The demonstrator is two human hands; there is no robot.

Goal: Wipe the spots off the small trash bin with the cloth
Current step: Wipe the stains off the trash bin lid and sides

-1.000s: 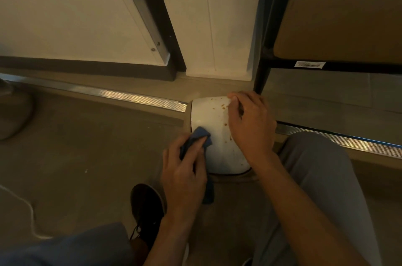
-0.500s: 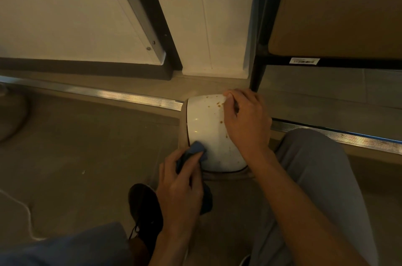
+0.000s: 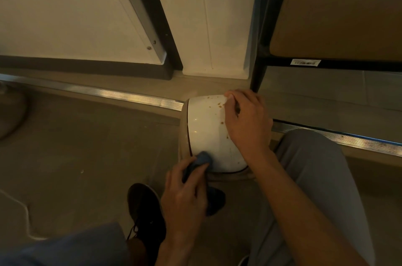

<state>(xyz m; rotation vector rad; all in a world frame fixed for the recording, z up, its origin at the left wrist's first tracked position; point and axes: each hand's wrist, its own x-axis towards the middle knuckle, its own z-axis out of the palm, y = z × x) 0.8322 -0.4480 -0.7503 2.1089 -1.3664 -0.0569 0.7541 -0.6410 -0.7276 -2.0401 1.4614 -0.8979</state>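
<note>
A small white trash bin (image 3: pixel 206 130) stands on the floor in front of me, its domed lid dotted with brown spots near the far edge and right side. My left hand (image 3: pixel 185 196) grips a blue cloth (image 3: pixel 202 158) and presses it against the lid's near left edge. The cloth's loose end hangs below the hand. My right hand (image 3: pixel 248 122) lies over the bin's right side, fingers curled round its far rim, holding it steady.
A metal floor strip (image 3: pixel 130 95) runs behind the bin. A dark shelf frame (image 3: pixel 260 65) stands to the right, a white panel (image 3: pixel 217 26) behind. My dark shoe (image 3: pixel 143 204) and grey-trousered knee (image 3: pixel 315 167) flank the bin. A white cable (image 3: pixel 19 204) lies at left.
My left hand has drawn the cloth down the lid's left side toward me, from mid-lid to its near edge. My right hand has stayed on the bin.
</note>
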